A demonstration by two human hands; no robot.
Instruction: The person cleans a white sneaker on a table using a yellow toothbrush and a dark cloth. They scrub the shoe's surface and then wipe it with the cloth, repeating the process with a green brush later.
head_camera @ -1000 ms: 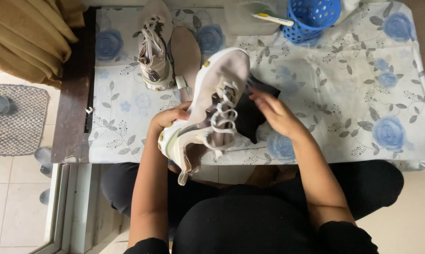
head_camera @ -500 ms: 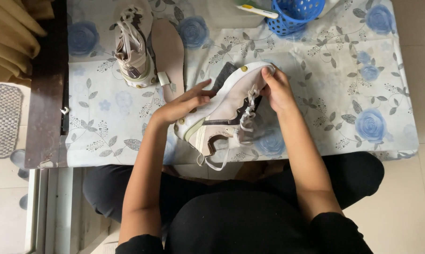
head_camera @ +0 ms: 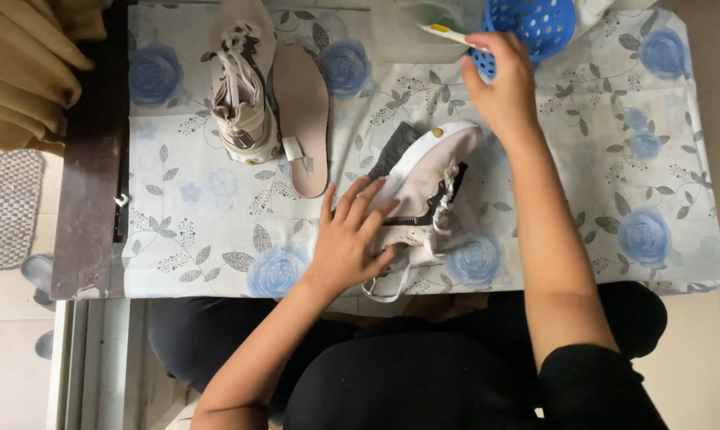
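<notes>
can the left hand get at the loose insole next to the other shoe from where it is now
Probably yes: the left hand rests on the near shoe, and only bare tablecloth lies between it and the insole.

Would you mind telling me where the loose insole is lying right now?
In the head view, the insole lies flat on the floral tablecloth, upper left, just right of the second shoe and up-left of the left hand.

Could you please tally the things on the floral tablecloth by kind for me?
Shoes: 2, one under the left hand at, one apart at
Insoles: 2
Blue baskets: 1
Brushes: 1, at the right hand
Total: 6
</notes>
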